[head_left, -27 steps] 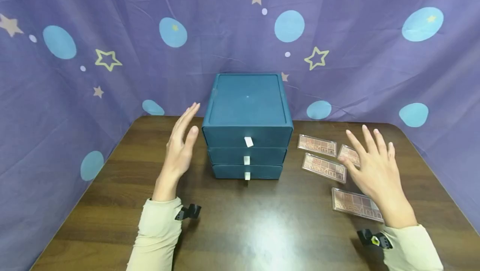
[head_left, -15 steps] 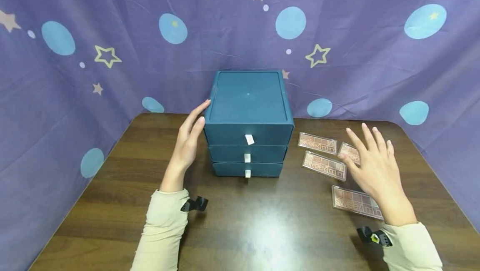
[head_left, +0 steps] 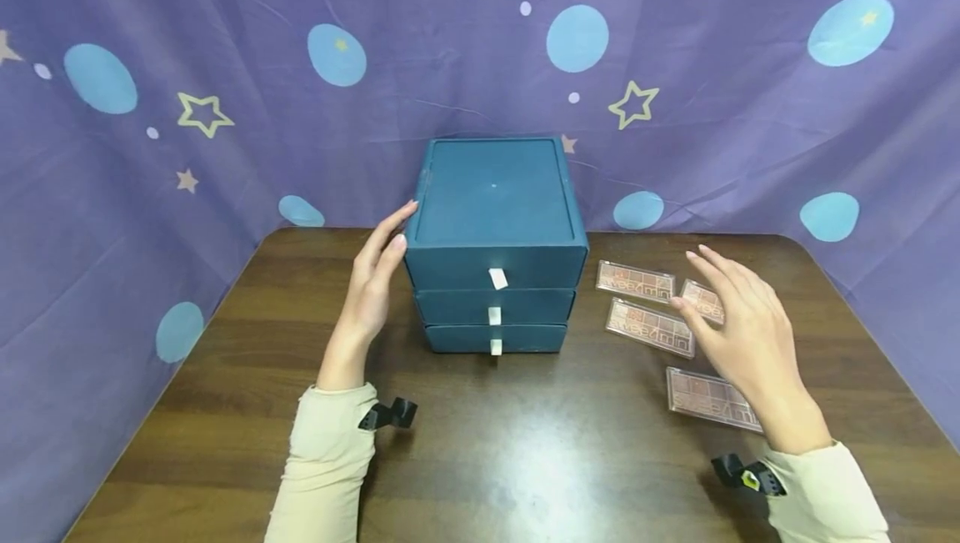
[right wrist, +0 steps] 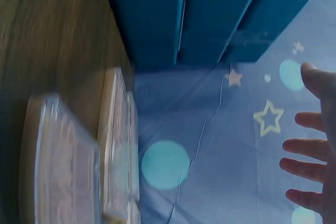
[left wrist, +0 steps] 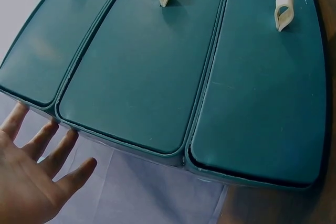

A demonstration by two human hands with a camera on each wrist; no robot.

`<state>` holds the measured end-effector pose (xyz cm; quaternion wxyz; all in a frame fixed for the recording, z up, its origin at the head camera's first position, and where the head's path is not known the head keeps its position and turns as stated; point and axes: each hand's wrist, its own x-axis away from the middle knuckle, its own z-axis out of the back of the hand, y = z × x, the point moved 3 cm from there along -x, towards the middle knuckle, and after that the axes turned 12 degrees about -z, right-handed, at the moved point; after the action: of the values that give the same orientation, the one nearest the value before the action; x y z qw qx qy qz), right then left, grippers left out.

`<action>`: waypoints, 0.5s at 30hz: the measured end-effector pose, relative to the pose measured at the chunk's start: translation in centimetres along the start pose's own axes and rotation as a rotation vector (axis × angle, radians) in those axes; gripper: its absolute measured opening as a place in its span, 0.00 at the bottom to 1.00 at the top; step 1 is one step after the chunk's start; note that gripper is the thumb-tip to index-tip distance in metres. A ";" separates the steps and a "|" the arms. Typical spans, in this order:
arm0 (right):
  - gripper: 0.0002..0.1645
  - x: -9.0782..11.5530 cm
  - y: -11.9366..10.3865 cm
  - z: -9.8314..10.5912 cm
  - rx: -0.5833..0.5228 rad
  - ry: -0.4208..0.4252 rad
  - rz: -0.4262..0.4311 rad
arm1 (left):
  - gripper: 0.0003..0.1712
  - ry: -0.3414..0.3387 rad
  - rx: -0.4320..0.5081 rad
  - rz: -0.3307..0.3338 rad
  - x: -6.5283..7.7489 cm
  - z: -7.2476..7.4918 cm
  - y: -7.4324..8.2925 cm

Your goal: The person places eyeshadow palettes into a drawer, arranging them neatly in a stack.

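Observation:
A teal drawer box point(head_left: 495, 193) with three stacked, closed drawers and white loop pulls stands at the middle back of the table. My left hand point(head_left: 369, 284) rests its extended fingertips against the box's left side. In the left wrist view its spread fingers point(left wrist: 65, 148) reach the edge of the drawers point(left wrist: 131, 77). My right hand point(head_left: 746, 334) hovers with fingers extended over the right of the table, holding nothing. Near it lie several clear-lidded eyeshadow palettes: a back one point(head_left: 636, 281), a middle one point(head_left: 650, 327), a partly covered one point(head_left: 701, 301) and a front one point(head_left: 712, 397).
The brown wooden table point(head_left: 465, 460) has a purple curtain point(head_left: 465, 42) with stars and dots close behind and beside it. A black wrist mount sits on each sleeve.
My left hand has moved right from beside the drawer box to its left side. The right hand's fingers have drawn closer together, and the hand has tilted slightly.

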<state>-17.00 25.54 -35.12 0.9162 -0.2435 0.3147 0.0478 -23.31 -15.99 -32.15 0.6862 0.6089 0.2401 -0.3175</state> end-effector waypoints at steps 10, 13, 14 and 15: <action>0.27 1.2 -4.4 -0.7 -0.335 0.160 0.082 | 0.27 -0.004 0.032 0.012 0.1 0.0 0.0; 0.18 1.4 -5.8 -1.3 -0.483 0.176 0.117 | 0.27 0.001 0.041 0.014 0.0 -0.1 0.0; 0.14 1.5 -6.4 -1.5 -0.520 0.172 0.121 | 0.27 0.004 0.042 0.016 0.0 -0.1 0.0; 0.11 1.5 -6.9 -1.7 -0.553 0.157 0.119 | 0.27 0.007 0.042 0.018 0.0 -0.1 -0.1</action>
<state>-15.06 18.59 -34.31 0.7833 -0.4682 0.3734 0.1665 -23.34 -15.86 -32.22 0.6752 0.6264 0.2302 -0.3142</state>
